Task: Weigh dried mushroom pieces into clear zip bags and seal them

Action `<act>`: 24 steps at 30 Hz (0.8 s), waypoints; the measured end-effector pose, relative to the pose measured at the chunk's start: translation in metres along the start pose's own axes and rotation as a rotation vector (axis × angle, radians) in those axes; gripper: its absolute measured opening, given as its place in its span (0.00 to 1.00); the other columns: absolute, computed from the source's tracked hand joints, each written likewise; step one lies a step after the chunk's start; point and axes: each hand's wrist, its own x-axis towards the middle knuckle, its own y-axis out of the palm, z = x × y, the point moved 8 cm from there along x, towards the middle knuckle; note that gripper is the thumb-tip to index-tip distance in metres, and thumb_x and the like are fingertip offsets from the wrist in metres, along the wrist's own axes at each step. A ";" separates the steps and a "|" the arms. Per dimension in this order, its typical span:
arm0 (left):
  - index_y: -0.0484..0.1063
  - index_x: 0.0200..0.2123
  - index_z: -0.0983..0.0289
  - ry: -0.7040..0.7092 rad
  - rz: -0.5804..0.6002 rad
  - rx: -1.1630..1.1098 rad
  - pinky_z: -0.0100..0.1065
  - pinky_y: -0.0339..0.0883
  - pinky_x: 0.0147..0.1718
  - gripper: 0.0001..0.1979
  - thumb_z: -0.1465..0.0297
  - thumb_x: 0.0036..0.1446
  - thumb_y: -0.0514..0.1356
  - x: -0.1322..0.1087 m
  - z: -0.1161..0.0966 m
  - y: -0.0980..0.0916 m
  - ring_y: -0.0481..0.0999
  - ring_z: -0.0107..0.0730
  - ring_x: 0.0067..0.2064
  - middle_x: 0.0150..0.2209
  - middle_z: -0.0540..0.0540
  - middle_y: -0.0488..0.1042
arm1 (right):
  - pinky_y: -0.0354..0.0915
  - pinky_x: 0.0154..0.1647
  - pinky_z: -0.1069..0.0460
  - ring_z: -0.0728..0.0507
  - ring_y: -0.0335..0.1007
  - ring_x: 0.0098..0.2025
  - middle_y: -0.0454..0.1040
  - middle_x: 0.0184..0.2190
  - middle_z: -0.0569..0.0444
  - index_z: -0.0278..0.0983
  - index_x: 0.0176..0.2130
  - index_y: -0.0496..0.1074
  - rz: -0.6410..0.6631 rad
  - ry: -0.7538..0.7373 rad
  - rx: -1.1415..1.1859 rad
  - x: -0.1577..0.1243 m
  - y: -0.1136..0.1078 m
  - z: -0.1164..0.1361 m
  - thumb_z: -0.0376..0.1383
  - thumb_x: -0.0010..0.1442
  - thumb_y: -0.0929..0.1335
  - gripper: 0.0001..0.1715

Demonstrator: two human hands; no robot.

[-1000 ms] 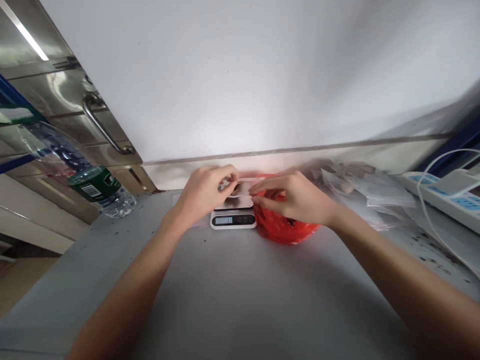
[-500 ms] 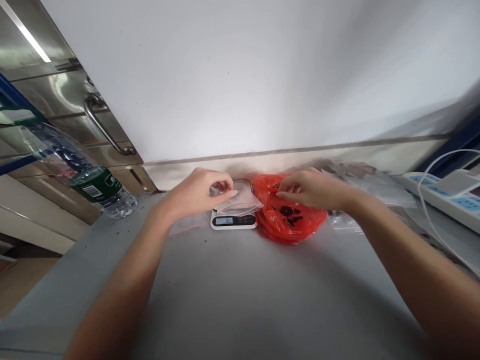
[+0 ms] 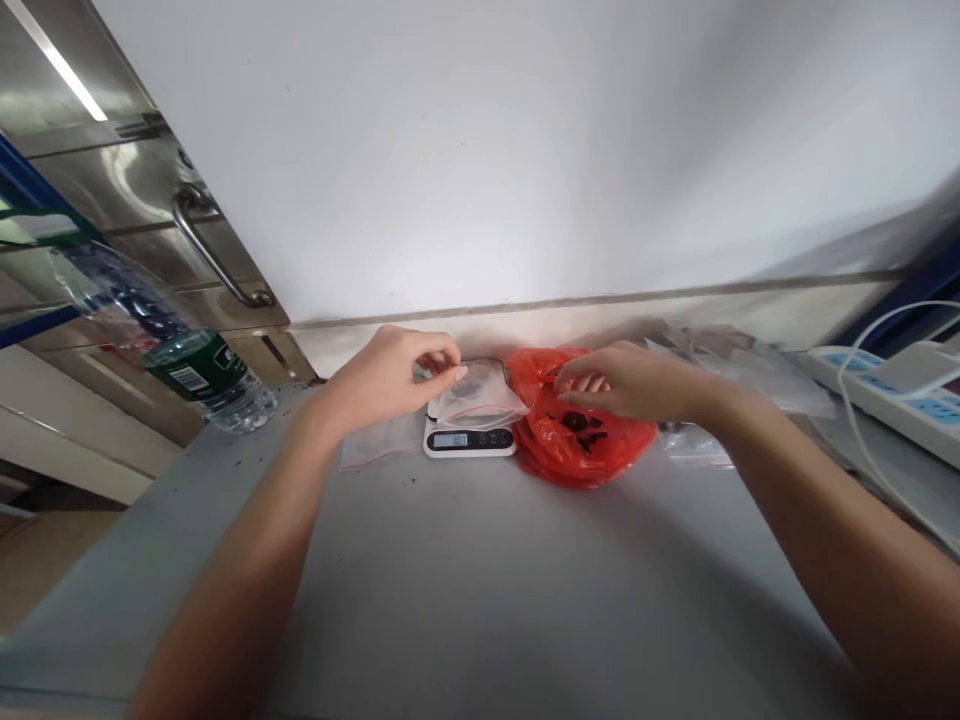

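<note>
A small white digital scale (image 3: 471,443) with a lit display stands on the grey table. On it lies a clear zip bag (image 3: 487,392) with a red seal line. My left hand (image 3: 401,375) hovers at the bag's left side, thumb and forefinger brought together; whatever is between them is too small to make out. To the right of the scale sits an opened red plastic bag (image 3: 585,455) with dark flat pieces (image 3: 576,421) inside. My right hand (image 3: 626,380) is over its opening, fingers curled and closed at a fold of the red plastic.
Another clear zip bag (image 3: 382,440) lies flat left of the scale. More clear bags (image 3: 757,370) are piled at the right, beside a white power strip (image 3: 892,400) with a cable. A large water bottle (image 3: 202,370) stands at the left edge. A white wall (image 3: 480,180) rises behind.
My left hand has drawn slightly left and up from the zip bag, its thumb closer to the forefinger. My right hand stays over the red bag. The scale's last digit looks different.
</note>
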 end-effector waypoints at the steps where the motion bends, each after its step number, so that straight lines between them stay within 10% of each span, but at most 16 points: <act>1: 0.75 0.32 0.62 -0.002 0.001 -0.001 0.31 0.70 0.37 0.10 0.64 0.61 0.58 0.000 0.000 0.000 0.79 0.32 0.36 0.33 0.52 0.81 | 0.65 0.38 0.45 0.36 0.75 0.36 0.81 0.34 0.46 0.39 0.35 0.78 -0.002 -0.003 0.001 0.000 0.000 0.000 0.45 0.63 0.62 0.19; 24: 0.68 0.32 0.61 -0.095 0.201 0.320 0.32 0.55 0.27 0.05 0.66 0.56 0.61 0.001 0.001 0.035 0.71 0.34 0.30 0.31 0.51 0.75 | 0.65 0.36 0.44 0.37 0.75 0.34 0.82 0.33 0.46 0.39 0.32 0.79 -0.081 -0.054 -0.041 -0.002 -0.007 0.004 0.44 0.65 0.63 0.19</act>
